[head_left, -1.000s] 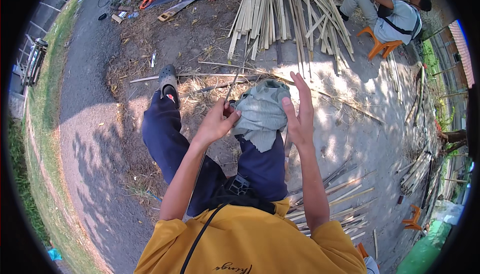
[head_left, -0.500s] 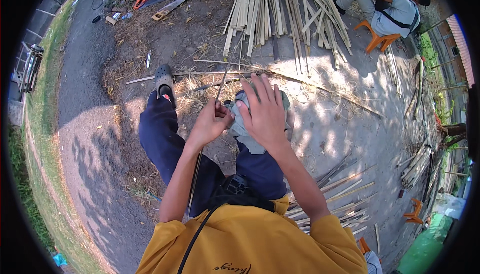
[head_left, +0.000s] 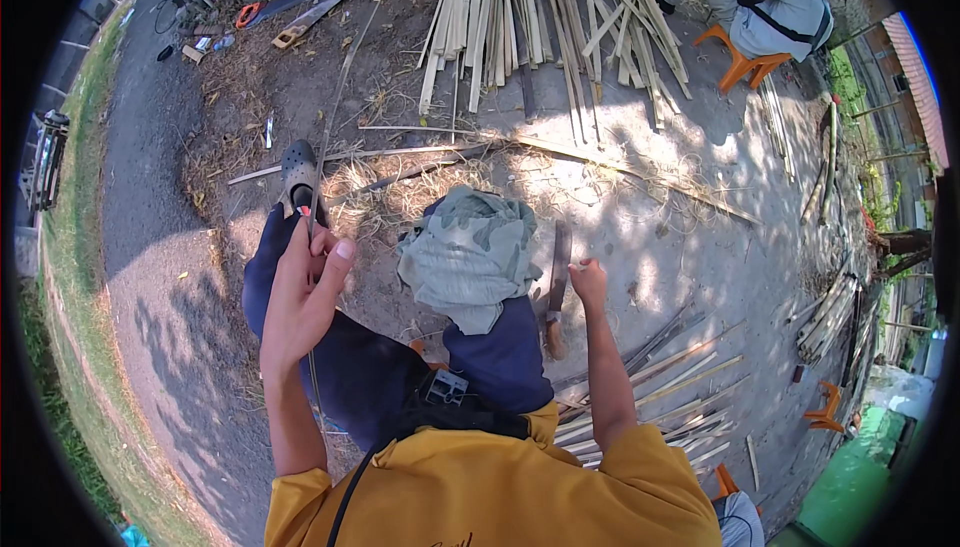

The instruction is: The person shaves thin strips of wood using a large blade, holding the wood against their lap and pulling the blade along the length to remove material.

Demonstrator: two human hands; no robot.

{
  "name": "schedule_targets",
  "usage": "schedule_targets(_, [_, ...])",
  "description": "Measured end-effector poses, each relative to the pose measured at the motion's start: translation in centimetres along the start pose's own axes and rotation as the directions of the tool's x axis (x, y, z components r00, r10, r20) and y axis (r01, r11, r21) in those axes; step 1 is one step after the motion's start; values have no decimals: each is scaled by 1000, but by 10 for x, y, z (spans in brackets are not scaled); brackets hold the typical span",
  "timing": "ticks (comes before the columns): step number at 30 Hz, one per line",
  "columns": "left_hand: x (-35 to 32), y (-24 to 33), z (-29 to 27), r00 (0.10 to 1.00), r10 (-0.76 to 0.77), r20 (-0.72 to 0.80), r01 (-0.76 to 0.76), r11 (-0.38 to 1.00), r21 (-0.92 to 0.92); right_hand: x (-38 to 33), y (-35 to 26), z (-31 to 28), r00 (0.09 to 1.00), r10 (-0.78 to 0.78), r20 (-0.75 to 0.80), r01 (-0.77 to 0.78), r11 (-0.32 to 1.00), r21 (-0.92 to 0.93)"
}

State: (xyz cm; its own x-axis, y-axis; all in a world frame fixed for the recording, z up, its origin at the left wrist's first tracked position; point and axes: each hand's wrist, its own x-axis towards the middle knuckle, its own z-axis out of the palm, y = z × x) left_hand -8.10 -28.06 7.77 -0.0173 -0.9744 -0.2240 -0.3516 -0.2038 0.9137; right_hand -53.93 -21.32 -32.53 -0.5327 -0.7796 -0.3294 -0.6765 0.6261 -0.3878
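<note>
A long, thin bamboo strip (head_left: 344, 72) runs between the thumb and fingers of my left hand (head_left: 303, 297), over my left leg. It reaches from beside my body to near the saws. My right hand (head_left: 590, 282) is out to the right, fingers closed; whatever they pinch is too small to make out. Just left of that hand lies a machete (head_left: 559, 272) with a dark blade and a wooden handle, on the ground. A grey-green camouflage cloth (head_left: 470, 252) is draped over my right knee, with neither hand on it.
Ahead lies a big pile of split bamboo strips (head_left: 500, 22). Two handsaws (head_left: 325, 9) rest at the far left. A person (head_left: 785, 17) sits on an orange stool (head_left: 742, 62) at the far right. More strips (head_left: 665, 397) lie at my right side. Shavings (head_left: 400, 187) litter the ground.
My left hand has moved left with the bamboo strip. My right hand has left the cloth on the knee and swung out to the right, closing its fingers. The cloth and machete now show plainly.
</note>
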Motion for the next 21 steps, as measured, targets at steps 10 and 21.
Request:
schedule_targets(10, [47, 27, 66, 970, 221, 106, -245, 893, 378, -97, 58, 99, 981, 190, 52, -182, 975, -127])
schedule_targets(21, [83, -8, 75, 982, 136, 130, -169, 940, 295, -104, 57, 95, 995, 25, 92, -19, 998, -57])
